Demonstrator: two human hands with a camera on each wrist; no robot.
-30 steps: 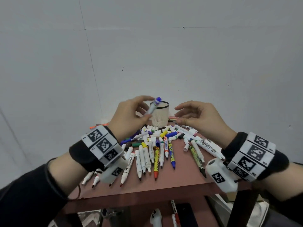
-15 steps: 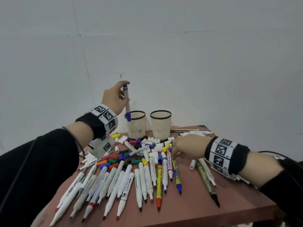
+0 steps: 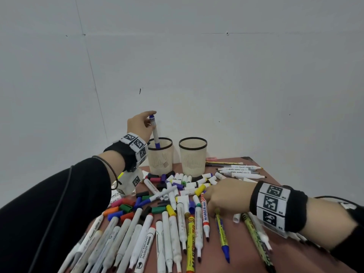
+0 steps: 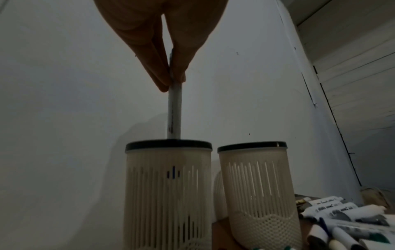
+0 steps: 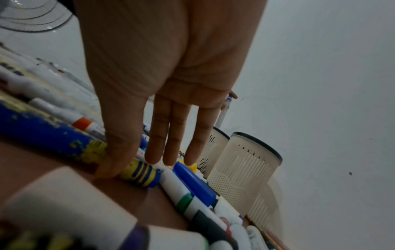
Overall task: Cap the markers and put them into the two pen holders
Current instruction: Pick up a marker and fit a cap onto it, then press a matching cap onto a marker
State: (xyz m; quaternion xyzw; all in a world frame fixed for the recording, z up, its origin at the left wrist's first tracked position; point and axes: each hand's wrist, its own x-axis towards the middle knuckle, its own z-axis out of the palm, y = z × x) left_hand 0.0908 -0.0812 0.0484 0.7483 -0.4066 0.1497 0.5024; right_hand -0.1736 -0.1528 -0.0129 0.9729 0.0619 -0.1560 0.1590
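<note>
Presently a capped marker is pinched upright by its top in the left hand, cap end lowered into the left holder near the table's far edge, so it drops straight, while the right hand is laid flat, fingers straight, on loose markers, grasping nothing.

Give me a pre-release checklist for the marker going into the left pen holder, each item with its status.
1. Marker capped: ok, a blue cap shows on its lower end.
2. Lower end inside the left pen holder: ok, the cap sits below the black rim.
3. Marker near upright: ok.
4. Left hand holds it securely: ok, its fingers pinch the upper end.
5. Marker's end resting on the holder's floor: not ok, the blue shows through the slots high up.
6. Right hand has the next marker: cannot tell; its fingers lie straight on the pile on the table.
</note>
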